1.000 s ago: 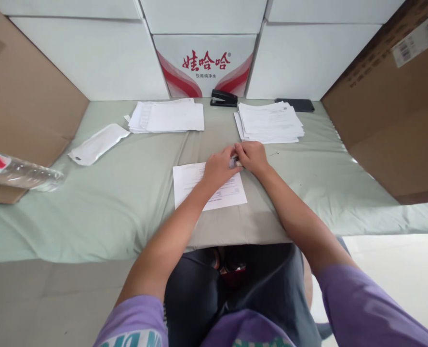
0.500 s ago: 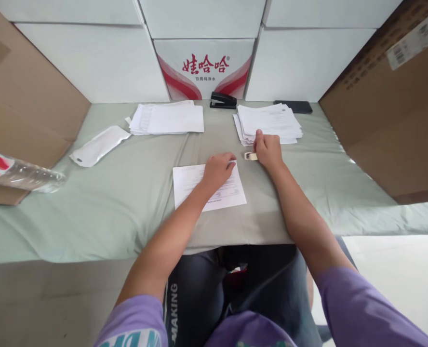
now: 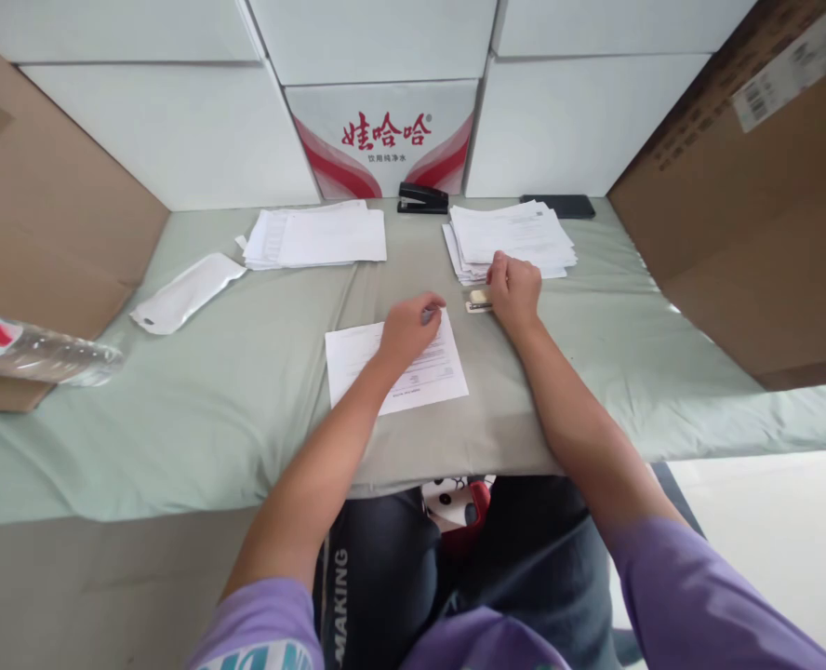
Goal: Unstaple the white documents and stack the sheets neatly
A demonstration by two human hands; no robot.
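Note:
My left hand (image 3: 407, 331) rests with curled fingers on the top right corner of a single printed sheet (image 3: 393, 367) lying on the green cloth. My right hand (image 3: 514, 292) sits just right of it, fingers closed around a small pale object (image 3: 478, 300), perhaps a staple remover, that touches the cloth. Right behind this hand lies a stack of printed papers (image 3: 511, 240). Whether the small object is lifted I cannot tell.
A second paper stack (image 3: 319, 236) lies at the back left, a black stapler (image 3: 422, 197) between the stacks, a dark phone (image 3: 558, 206) at the back right. A white pouch (image 3: 186, 291) and a plastic bottle (image 3: 36, 352) lie left. Cardboard panels and white boxes wall the table.
My right hand has left my left hand and moved right and back toward the paper stack, carrying the small pale object. My left hand stays on the sheet.

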